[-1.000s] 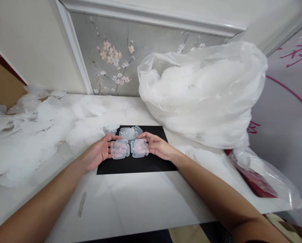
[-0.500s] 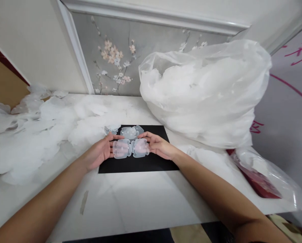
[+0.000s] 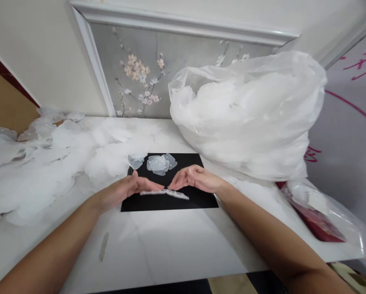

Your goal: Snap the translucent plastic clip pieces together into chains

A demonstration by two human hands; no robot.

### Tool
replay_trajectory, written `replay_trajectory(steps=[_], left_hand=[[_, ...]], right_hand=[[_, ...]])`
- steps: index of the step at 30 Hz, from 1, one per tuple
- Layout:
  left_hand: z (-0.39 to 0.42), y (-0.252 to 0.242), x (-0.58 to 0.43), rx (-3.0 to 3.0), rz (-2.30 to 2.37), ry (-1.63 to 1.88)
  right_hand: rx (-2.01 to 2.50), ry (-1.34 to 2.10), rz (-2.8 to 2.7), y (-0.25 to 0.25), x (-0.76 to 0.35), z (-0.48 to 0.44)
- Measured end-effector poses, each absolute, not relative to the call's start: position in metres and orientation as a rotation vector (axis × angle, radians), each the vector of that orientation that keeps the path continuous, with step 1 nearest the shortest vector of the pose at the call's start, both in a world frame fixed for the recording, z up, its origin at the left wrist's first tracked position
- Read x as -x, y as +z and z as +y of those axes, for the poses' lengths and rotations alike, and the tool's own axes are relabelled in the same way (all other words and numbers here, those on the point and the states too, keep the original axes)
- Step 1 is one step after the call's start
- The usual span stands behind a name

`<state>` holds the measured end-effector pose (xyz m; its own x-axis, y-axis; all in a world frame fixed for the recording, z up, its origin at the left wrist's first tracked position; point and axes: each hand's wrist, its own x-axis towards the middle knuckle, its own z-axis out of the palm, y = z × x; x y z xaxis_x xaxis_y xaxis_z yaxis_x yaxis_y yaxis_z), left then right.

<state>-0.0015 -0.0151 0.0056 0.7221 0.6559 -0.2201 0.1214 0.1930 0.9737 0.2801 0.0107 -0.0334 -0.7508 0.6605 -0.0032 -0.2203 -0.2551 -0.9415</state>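
My left hand [image 3: 120, 192] grips a flat translucent plastic piece [image 3: 151, 192], now turned almost edge-on above the black mat [image 3: 170, 205]. Beside it a second translucent plastic piece [image 3: 178, 195] tilts down to the right at the fingers of my right hand [image 3: 198, 178]. The inner ends of both pieces meet or nearly meet between my fingertips; whether they are joined I cannot tell. Behind my hands lies a small overlapping heap of similar clear pieces [image 3: 158, 163] on the mat. A few more pieces [image 3: 136, 160] rest at its far left corner.
A large heap of whitish translucent pieces [image 3: 54, 163] covers the left of the white table [image 3: 170, 241]. At the back right stands a big full plastic bag [image 3: 247, 118]. Further right, a clear bag [image 3: 333, 216] lies over something red. A framed floral panel [image 3: 183, 49] backs the table.
Both pieces have turned from facing me to nearly edge-on and come lower. My hands have rotated with them, fingers now above the pieces, uncovering the small heap behind.
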Motion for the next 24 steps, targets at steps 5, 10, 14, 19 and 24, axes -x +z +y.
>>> replay_trajectory(steps=[5,10,14,19,24], left_hand=[[-0.014,0.000,-0.003,-1.780,0.902,0.488],[-0.001,-0.026,-0.015,-2.310,1.259,0.658],[0.002,-0.036,-0.019,-2.452,1.192,0.561],[0.002,-0.038,-0.019,-2.503,1.234,0.628],[0.003,-0.040,-0.019,-2.535,1.347,0.707]], right_hand=[[0.788,1.571,-1.733,-0.039,-0.275,0.012],[1.000,0.568,-2.212,-0.052,-0.256,0.016],[0.996,0.197,-2.437,-0.054,-0.248,0.016],[1.123,-0.072,-2.475,-0.053,-0.237,0.015],[1.063,-0.231,-2.464,-0.052,-0.231,0.016]])
